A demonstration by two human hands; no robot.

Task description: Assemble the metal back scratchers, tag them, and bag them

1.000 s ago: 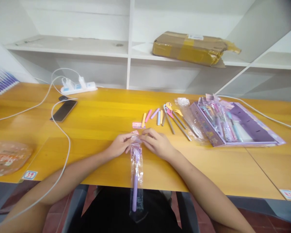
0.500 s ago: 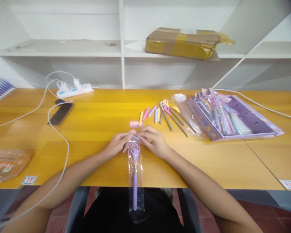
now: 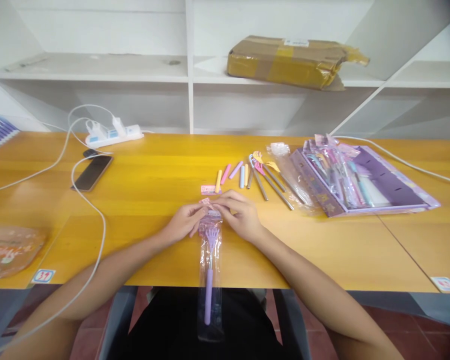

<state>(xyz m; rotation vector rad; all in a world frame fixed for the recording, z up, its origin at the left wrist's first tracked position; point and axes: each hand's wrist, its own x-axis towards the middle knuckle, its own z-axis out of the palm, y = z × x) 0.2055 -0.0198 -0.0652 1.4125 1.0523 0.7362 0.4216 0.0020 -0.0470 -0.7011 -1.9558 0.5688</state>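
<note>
A purple back scratcher (image 3: 209, 295) with a hand-shaped head lies inside a clear plastic bag (image 3: 214, 330). The bag hangs from the table's front edge over my lap, its pink-printed top on the table. My left hand (image 3: 183, 221) pinches the left side of that top, and my right hand (image 3: 239, 214) pinches the right side. Both sets of fingers are closed on the plastic, and the fingertips partly hide it. Just beyond them lies a pink printed card (image 3: 209, 190) with a yellow handle sleeve (image 3: 218, 181) on its edge.
Loose coloured handle sleeves and metal-rod back scratchers (image 3: 272, 180) lie beyond my right hand. A purple display box (image 3: 382, 210) holds several bagged back scratchers. At left are a phone (image 3: 93, 172), a power strip (image 3: 114, 135) and a white cable (image 3: 104, 235). A taped carton (image 3: 285, 62) sits on the shelf.
The bag's lower end has straightened and swung slightly left, and the scratcher's head has shifted a little right. Both hands keep their hold at the top; the view has tilted slightly.
</note>
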